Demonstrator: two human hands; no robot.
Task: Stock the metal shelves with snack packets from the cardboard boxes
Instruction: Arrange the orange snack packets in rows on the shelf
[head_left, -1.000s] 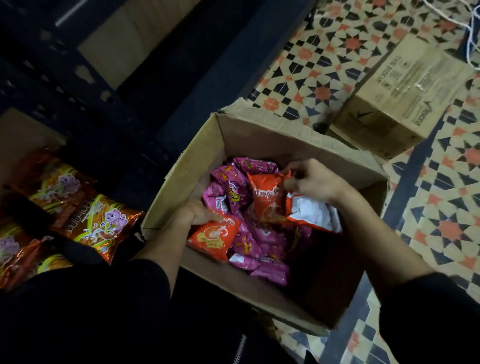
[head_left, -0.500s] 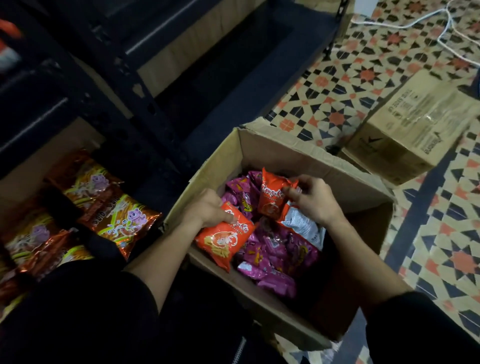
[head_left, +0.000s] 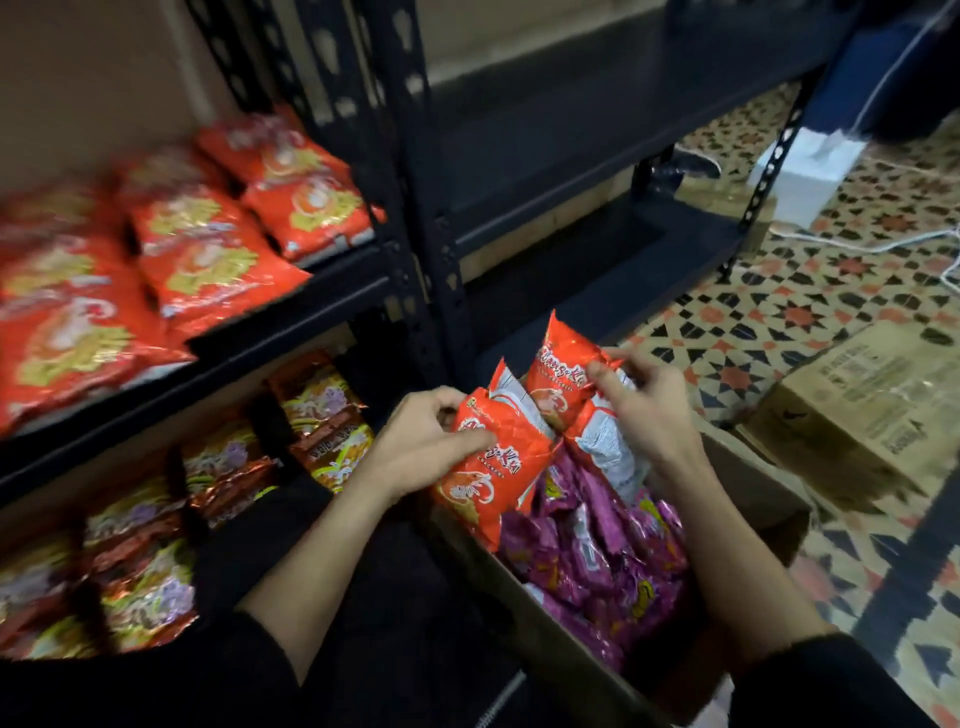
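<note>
My left hand grips an orange snack packet above the open cardboard box. My right hand pinches a second orange packet and holds more orange-and-white packets against it. Purple packets fill the box below both hands. The dark metal shelf unit stands at the left. Its upper level carries orange packets, its lower level brown and yellow packets.
A second shelf bay runs to the right behind the post. A closed cardboard box lies on the patterned tile floor at the right. A white box and white cables lie farther back.
Both hands have lifted orange packets up out of the box. The view has tilted up, so that the stocked shelf levels at the left now show.
</note>
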